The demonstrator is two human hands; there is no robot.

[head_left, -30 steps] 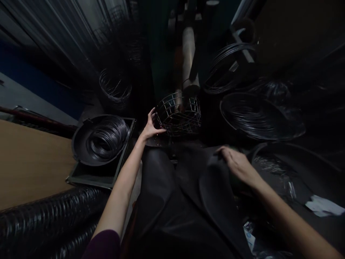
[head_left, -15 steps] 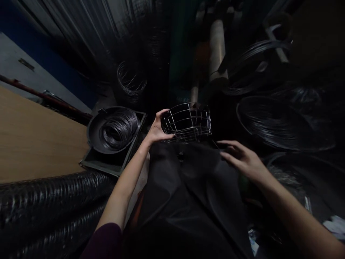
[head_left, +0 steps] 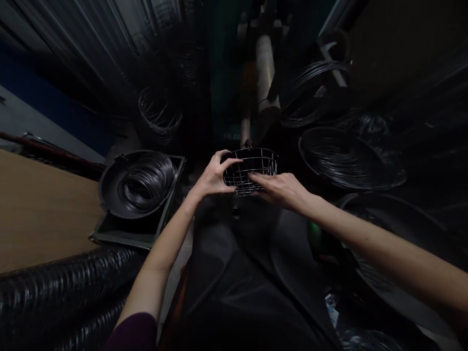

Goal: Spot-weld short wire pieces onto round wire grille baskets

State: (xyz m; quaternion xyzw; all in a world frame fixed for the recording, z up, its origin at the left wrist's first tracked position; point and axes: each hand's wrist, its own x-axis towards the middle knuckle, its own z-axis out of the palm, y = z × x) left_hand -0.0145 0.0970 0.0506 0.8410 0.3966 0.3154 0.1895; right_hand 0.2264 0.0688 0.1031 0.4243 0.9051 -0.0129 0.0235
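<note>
A wire basket [head_left: 261, 158] of thin bright metal rods, curved like a shallow cage, is held up in front of my lap, below the tip of a machine's arm. My left hand [head_left: 215, 173] grips its left end, thumb below and fingers above. At the near side of the basket is my right hand [head_left: 281, 187], its fingertips against the rods and its thumb lower down. Whatever lies between those fingertips is hidden by the hand and the dark. My lap is covered by dark cloth [head_left: 234, 273].
Left, a coil of wire [head_left: 149, 180] lies in a round pan on a green metal crate [head_left: 124, 236]. Ahead stands a dark green machine with a pale cylinder [head_left: 265, 68]. Wire rings [head_left: 336, 156] fill a basin on the right. Black-wrapped rolls [head_left: 66, 282] lie lower left.
My right hand has moved left from beside my lap, where it pinched something thin, onto the near side of the basket. The left hand keeps its grip. The view has shifted slightly right.
</note>
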